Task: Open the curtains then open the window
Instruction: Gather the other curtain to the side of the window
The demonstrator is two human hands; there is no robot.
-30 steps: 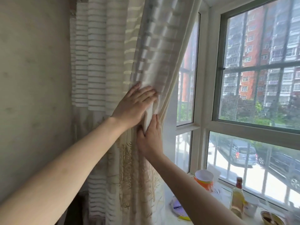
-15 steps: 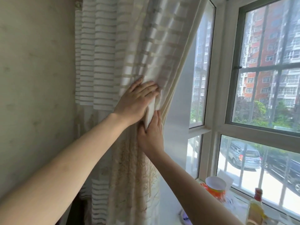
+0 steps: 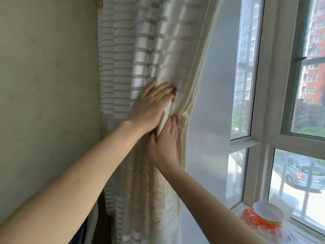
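A cream curtain (image 3: 158,41) with white horizontal stripes hangs bunched against the left wall corner. My left hand (image 3: 151,106) lies flat on the gathered folds, fingers curled around a white band of fabric. Just below it, my right hand (image 3: 165,138) presses the curtain's edge, thumb and fingers pinching the same folds. The window (image 3: 270,106) with its white frame fills the right side; its panes look closed, with buildings, trees and parked cars outside.
A plain wall (image 3: 49,85) stands close on the left. An orange and white cup (image 3: 267,217) sits on the windowsill (image 3: 235,212) at the lower right. A white wall panel (image 3: 214,103) separates the curtain from the glass.
Both hands have pushed the gathered curtain further left toward the wall. The view has swung left, so the bottle and other sill items have left the frame.
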